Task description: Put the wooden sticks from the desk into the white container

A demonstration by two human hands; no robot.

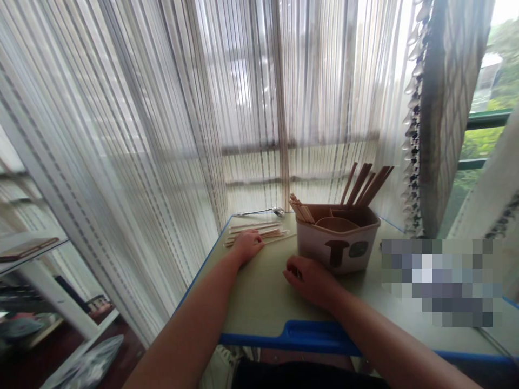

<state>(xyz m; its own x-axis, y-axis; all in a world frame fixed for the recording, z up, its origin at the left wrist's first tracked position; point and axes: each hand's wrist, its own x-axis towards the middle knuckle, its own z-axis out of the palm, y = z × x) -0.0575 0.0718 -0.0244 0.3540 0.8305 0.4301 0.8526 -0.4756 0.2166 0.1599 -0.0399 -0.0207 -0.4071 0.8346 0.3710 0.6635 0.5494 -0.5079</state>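
My left hand (246, 245) rests on a loose pile of thin pale chopsticks (273, 233), seemingly in clear wrappers, at the far left of the table. Its fingers are bent and closed over the near sticks. My right hand (310, 278) lies on the tabletop just in front of a white and brown utensil holder (338, 248). Its fingers are curled in, with a small pale sliver between them that I cannot make out. Pale sticks (300, 209) lean in the holder's left compartment, and several brown chopsticks (367, 186) stand in the back one.
A metal spoon (278, 212) lies at the table's far edge. The pale table (259, 302) has a blue rim with a molded tray at the front. A pixelated patch covers something on the right. Sheer curtains (182, 135) hang behind; a shelf (40, 248) stands left.
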